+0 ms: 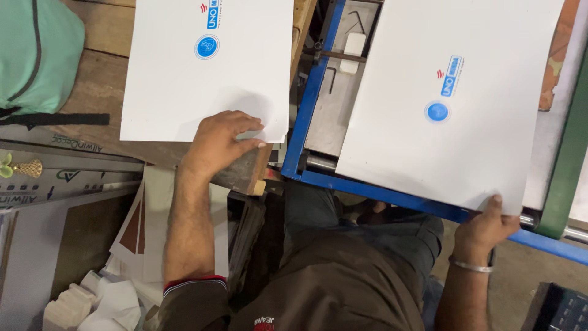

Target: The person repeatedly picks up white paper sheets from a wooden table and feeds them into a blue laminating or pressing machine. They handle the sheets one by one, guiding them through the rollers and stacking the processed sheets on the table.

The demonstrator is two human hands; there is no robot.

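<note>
My left hand (222, 140) rests flat on the near right corner of a white printed sheet (202, 86) lying on a wooden table (98, 86). My right hand (487, 228) grips the near corner of a second white printed sheet (441, 73), thumb on top. That sheet lies tilted across a blue-framed machine bed (306, 116). Each sheet carries a small blue round mark and a small logo.
A mint green bag (37, 49) sits at the far left. Boards and paper scraps (92, 300) pile on the floor at the left. A metal roller (572, 233) and a green belt (566, 171) run along the machine's right side. Hex keys (358, 18) lie on the bed.
</note>
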